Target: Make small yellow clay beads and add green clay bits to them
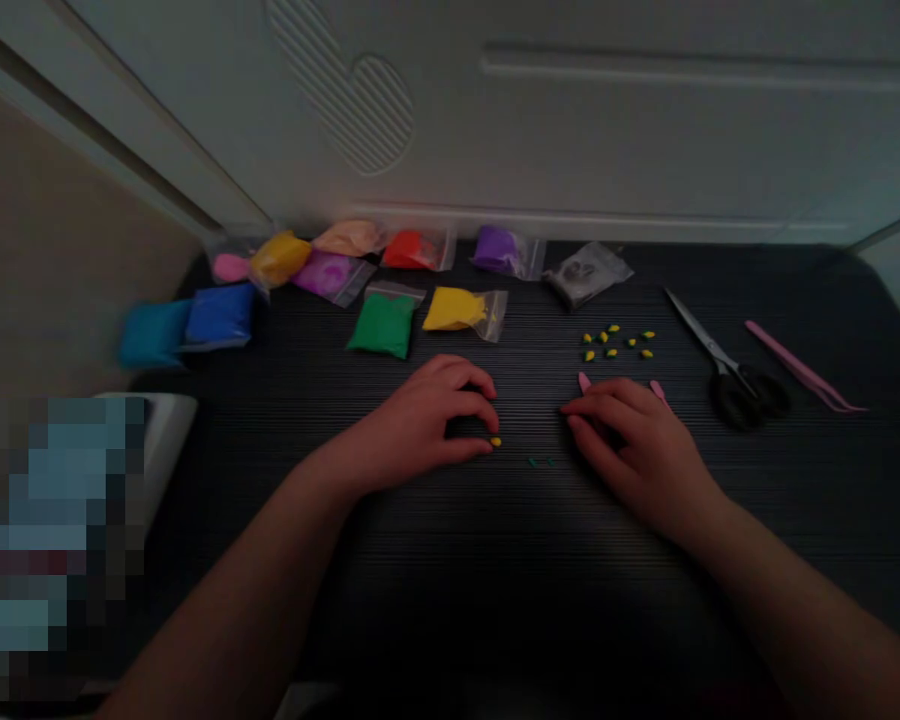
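Observation:
Both my hands rest on a dark ribbed mat (pixel 495 560). My left hand (pixel 427 425) is curled, its fingertips pinched at a tiny yellow clay piece (pixel 496 441). My right hand (pixel 634 445) lies palm down with fingers bent, over a pink tool (pixel 583 381) whose tips show beyond the fingers; whether it grips the tool I cannot tell. Two small green clay bits (pixel 541 462) lie between the hands. Several small yellow-and-green clay pieces (pixel 616 342) sit just beyond my right hand.
Bags of coloured clay line the far edge: blue (pixel 217 315), green (pixel 382 322), yellow (pixel 461 310), red (pixel 412 250), purple (pixel 502 250), grey (pixel 589 272). Black scissors (pixel 727 370) and pink tweezers (pixel 802 368) lie at the right. A white wall stands behind.

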The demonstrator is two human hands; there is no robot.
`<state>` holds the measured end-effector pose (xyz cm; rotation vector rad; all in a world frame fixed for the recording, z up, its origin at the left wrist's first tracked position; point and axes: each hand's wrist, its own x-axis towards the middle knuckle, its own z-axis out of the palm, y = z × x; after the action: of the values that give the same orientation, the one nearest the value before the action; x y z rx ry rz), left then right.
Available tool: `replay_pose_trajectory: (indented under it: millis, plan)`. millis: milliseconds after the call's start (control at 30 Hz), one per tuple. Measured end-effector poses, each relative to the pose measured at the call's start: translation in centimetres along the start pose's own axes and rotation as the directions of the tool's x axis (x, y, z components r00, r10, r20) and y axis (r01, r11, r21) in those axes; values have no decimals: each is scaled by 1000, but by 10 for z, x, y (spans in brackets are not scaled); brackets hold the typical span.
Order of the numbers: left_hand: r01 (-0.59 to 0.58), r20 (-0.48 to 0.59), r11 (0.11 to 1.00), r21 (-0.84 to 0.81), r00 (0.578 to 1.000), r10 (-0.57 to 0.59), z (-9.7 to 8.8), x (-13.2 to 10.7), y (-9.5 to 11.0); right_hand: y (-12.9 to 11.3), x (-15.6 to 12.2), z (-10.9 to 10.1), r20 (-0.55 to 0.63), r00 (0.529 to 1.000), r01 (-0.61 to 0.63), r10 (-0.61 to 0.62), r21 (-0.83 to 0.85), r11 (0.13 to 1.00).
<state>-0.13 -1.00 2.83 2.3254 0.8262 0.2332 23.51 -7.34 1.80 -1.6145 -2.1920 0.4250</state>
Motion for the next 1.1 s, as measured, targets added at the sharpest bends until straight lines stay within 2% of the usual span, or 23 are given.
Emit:
replay_pose_trajectory:
  millis: [333, 567, 800, 1100]
  plan:
    - [-34, -43, 999, -21, 999, 33, 4, 2, 1, 1, 0, 1, -28, 1000, 11, -10, 17, 1000]
    - [-20, -123, 996, 91, 992, 31, 17, 8, 4, 1, -1, 0, -22, 999, 46, -46, 6, 999]
    - [-32, -130, 992, 119, 990, 48, 18, 7, 4, -1, -6, -4, 167, 965, 198, -202, 41, 979]
    - [-37, -154, 997, 68, 987, 47, 17, 7, 3, -2, -5, -2, 204, 938, 277, -280, 42, 960]
